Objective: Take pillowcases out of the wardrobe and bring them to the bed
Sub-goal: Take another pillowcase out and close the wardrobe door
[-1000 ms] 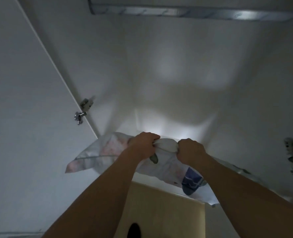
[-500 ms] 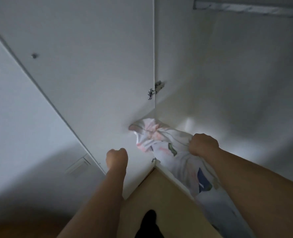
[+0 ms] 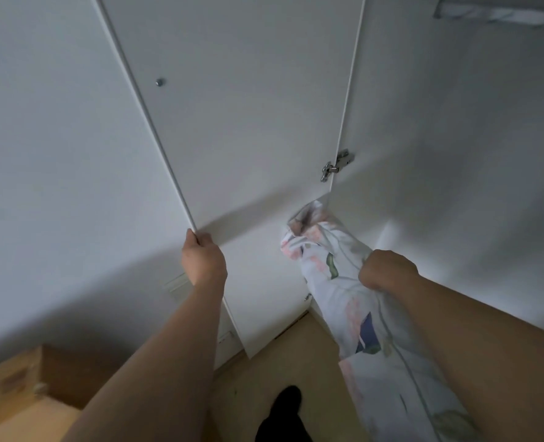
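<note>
A white pillowcase [image 3: 331,283] with a pink, green and blue flower print hangs bunched from my right hand [image 3: 387,272], which is shut on it at centre right, in front of the open wardrobe [image 3: 455,154]. The cloth trails down past my right forearm toward the bottom edge. My left hand [image 3: 202,258] grips the free edge of the white wardrobe door [image 3: 248,122], fingers curled around it. The door stands open, hinged at its right side.
A metal hinge [image 3: 336,165] joins door and wardrobe side. A metal rail [image 3: 500,12] crosses the wardrobe's top right. A wooden piece of furniture [image 3: 18,387] sits at bottom left. My dark-socked foot [image 3: 285,409] stands on the light floor. White wall fills the left.
My left hand let go of the pillowcase, swung left and took hold of the door's edge. The view turned left. My right hand kept the pillowcase and drew it out of the wardrobe.
</note>
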`<state>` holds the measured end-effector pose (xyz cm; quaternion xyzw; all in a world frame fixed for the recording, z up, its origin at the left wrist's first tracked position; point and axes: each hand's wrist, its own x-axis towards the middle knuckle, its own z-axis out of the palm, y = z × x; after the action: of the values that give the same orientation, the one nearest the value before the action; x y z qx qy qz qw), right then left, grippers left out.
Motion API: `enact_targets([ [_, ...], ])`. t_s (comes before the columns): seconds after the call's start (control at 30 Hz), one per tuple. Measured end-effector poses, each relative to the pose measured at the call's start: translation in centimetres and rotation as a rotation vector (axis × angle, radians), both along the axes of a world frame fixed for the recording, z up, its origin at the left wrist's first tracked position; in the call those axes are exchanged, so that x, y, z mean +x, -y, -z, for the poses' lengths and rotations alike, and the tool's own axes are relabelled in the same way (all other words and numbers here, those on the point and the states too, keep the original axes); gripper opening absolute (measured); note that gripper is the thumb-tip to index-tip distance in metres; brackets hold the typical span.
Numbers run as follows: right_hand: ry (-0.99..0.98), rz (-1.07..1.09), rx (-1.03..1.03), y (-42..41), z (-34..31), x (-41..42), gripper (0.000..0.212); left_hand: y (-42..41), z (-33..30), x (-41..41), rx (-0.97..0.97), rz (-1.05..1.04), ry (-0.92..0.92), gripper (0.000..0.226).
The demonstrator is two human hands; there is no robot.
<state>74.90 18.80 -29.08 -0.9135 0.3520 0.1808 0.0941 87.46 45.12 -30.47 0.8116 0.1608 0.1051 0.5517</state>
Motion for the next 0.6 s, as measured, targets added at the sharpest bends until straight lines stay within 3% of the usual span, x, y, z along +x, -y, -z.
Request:
enact_targets([
  [0.3, -0.026, 0.021, 0.001, -0.1, 0.9, -1.6, 0.015, -2.1, 1.6, -4.2, 0.208, 0.194, 0.164, 0.032],
  [0.5, -0.090, 0.020, 0.023, -0.6, 1.5, -2.5, 0.014, -2.1, 1.9, -8.2, 0.396, 0.457, 0.333, 0.033],
  [0.6, -0.088, 0.033, 0.053, -0.6, 1.7, -2.7, 0.028, -0.9, 1.7, -10.5, 0.354, 0.572, 0.371, 0.028],
])
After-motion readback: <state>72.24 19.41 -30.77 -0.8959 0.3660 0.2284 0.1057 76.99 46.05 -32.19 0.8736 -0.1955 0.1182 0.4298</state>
